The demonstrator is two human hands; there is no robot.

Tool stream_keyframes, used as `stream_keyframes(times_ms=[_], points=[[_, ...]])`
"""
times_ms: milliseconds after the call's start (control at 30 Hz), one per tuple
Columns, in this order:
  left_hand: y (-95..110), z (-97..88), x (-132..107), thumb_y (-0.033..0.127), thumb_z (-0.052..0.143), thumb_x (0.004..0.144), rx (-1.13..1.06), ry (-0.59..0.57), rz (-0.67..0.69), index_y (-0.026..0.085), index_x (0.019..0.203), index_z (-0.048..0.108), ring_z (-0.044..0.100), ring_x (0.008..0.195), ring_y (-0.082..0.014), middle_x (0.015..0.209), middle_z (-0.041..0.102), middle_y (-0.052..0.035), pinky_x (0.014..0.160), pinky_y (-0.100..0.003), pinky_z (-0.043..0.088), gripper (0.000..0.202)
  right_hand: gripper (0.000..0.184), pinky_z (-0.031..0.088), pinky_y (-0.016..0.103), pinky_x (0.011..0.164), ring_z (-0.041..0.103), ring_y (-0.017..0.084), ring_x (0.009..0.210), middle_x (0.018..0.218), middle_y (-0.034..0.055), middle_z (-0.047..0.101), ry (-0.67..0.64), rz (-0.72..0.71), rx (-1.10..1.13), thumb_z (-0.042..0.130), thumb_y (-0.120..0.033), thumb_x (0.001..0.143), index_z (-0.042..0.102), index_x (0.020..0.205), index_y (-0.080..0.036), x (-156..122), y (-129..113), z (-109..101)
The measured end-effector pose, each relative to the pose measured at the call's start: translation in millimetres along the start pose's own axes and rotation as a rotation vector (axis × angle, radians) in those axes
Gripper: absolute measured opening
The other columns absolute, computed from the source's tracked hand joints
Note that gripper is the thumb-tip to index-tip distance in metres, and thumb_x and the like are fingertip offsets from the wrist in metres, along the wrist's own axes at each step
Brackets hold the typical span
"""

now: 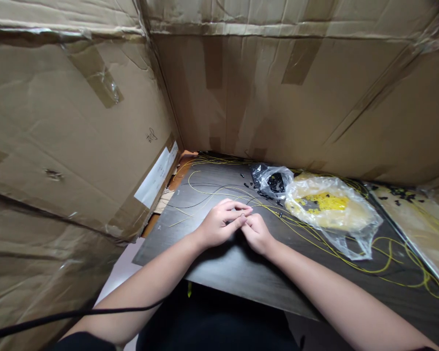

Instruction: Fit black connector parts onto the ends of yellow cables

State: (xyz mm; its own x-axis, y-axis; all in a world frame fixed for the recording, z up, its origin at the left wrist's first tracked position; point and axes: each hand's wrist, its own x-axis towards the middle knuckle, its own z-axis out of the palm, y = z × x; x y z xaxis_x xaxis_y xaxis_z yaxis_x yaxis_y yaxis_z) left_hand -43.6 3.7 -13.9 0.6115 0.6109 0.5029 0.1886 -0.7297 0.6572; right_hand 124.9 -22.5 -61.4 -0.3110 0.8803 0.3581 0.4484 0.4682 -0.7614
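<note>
My left hand [222, 223] and my right hand [256, 233] meet over the dark tabletop, fingertips touching. Both are closed in a pinch, thumb against fingers. A tiny dark bit shows between the fingertips, too small to name. Just beyond the hands, a thin black wire [205, 201] curves across the tabletop. Several thin yellow wires [296, 224] run past the right hand toward the right side. Small black pieces [264, 196] lie scattered behind the hands, by a clear plastic bag of black pieces [277, 183].
A larger clear bag with yellow pieces [331, 202] lies right of the hands. Tall cardboard walls [241, 97] enclose the left and back of the table [219, 265]. A black cord [76, 313] crosses over my left forearm. More black bits [398, 194] lie at far right.
</note>
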Motion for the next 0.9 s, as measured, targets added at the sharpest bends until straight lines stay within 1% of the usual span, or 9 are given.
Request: stream_keyframes(times_ms=[133, 233, 367, 433, 533, 633, 700, 800, 900], points=[[-1, -1.0, 2, 0.033, 0.053, 0.098, -0.03, 0.005, -0.027, 0.023, 0.106, 0.077, 0.065, 0.101, -0.0213, 0.108, 0.074, -0.0086, 0.094, -0.039, 0.049, 0.027, 0.052, 0.026, 0.024, 0.05, 0.031, 0.009, 0.048, 0.05, -0.0029, 0.033, 0.018, 0.011, 0.006, 0.038, -0.039, 0.098, 0.038, 0.05, -0.018, 1, -1, 0], [0, -0.9, 3, 0.037, 0.051, 0.099, -0.066, 0.066, -0.102, 0.02, 0.092, 0.076, 0.065, 0.091, -0.0196, 0.093, 0.074, -0.0077, 0.088, -0.035, 0.049, 0.031, 0.051, 0.03, 0.023, 0.052, 0.035, 0.009, 0.049, 0.052, -0.0026, 0.039, 0.0, 0.007, 0.031, 0.035, -0.039, 0.1, 0.046, 0.055, -0.017, 0, -7, 0], [-1, 1.3, 5, 0.048, 0.046, 0.099, -0.312, 0.244, -0.316, 0.016, 0.081, 0.066, 0.065, 0.082, -0.0183, 0.087, 0.072, -0.0079, 0.081, -0.032, 0.05, 0.042, 0.035, 0.031, 0.023, 0.054, 0.04, 0.01, 0.049, 0.055, -0.0048, 0.046, 0.01, 0.018, -0.018, 0.047, -0.046, 0.097, 0.062, 0.089, -0.015, 1, -18, 3], [-1, 2.1, 6, 0.05, 0.045, 0.099, -0.476, 0.292, -0.373, 0.016, 0.079, 0.06, 0.067, 0.09, -0.0194, 0.094, 0.074, -0.0096, 0.088, -0.034, 0.05, 0.042, 0.036, 0.029, 0.023, 0.053, 0.039, 0.01, 0.046, 0.052, -0.0078, 0.044, 0.079, 0.058, -0.118, 0.058, -0.048, 0.092, 0.06, 0.107, -0.015, 2, -21, 4], [1, 2.2, 8, 0.049, 0.046, 0.1, -0.575, 0.322, -0.349, 0.017, 0.076, 0.054, 0.066, 0.108, -0.0223, 0.108, 0.074, -0.0121, 0.103, -0.04, 0.044, 0.04, 0.041, 0.029, 0.023, 0.054, 0.044, 0.011, 0.047, 0.054, -0.0073, 0.048, 0.166, 0.095, -0.261, 0.062, -0.049, 0.09, 0.058, 0.114, -0.016, 5, -20, 4], [5, 1.5, 11, 0.048, 0.047, 0.1, -0.577, 0.312, -0.315, 0.018, 0.076, 0.054, 0.061, 0.122, -0.0236, 0.12, 0.072, -0.0133, 0.11, -0.041, 0.039, 0.039, 0.033, 0.029, 0.024, 0.056, 0.05, 0.013, 0.051, 0.06, -0.0025, 0.059, 0.096, 0.073, -0.385, 0.059, -0.044, 0.092, 0.063, 0.112, -0.018, 8, -17, 3], [6, 0.6, 15, 0.048, 0.049, 0.099, -0.627, 0.292, -0.311, 0.017, 0.077, 0.054, 0.06, 0.124, -0.024, 0.12, 0.072, -0.0131, 0.111, -0.041, 0.039, 0.038, 0.024, 0.03, 0.025, 0.058, 0.054, 0.014, 0.056, 0.066, 0.0013, 0.065, 0.013, 0.042, -0.439, 0.054, -0.038, 0.096, 0.068, 0.102, -0.019, 10, -18, 0], [8, -2.5, 24, 0.05, 0.053, 0.097, -0.784, 0.325, -0.341, 0.017, 0.079, 0.052, 0.068, 0.111, -0.0236, 0.102, 0.075, -0.0109, 0.102, -0.04, 0.047, 0.038, 0.03, 0.031, 0.025, 0.061, 0.056, 0.015, 0.06, 0.069, 0.0032, 0.066, -0.045, 0.011, -0.426, 0.045, -0.034, 0.1, 0.07, 0.093, -0.02, 14, -23, -11], [12, -7.6, 36, 0.054, 0.057, 0.094, -0.951, 0.4, -0.389, 0.018, 0.081, 0.05, 0.072, 0.08, -0.0177, 0.079, 0.073, -0.0045, 0.08, -0.031, 0.055, 0.039, 0.032, 0.031, 0.025, 0.06, 0.049, 0.013, 0.054, 0.061, -0.001, 0.058, -0.075, 0.043, -0.307, 0.047, -0.041, 0.1, 0.067, 0.11, -0.018, 20, -30, -26]])
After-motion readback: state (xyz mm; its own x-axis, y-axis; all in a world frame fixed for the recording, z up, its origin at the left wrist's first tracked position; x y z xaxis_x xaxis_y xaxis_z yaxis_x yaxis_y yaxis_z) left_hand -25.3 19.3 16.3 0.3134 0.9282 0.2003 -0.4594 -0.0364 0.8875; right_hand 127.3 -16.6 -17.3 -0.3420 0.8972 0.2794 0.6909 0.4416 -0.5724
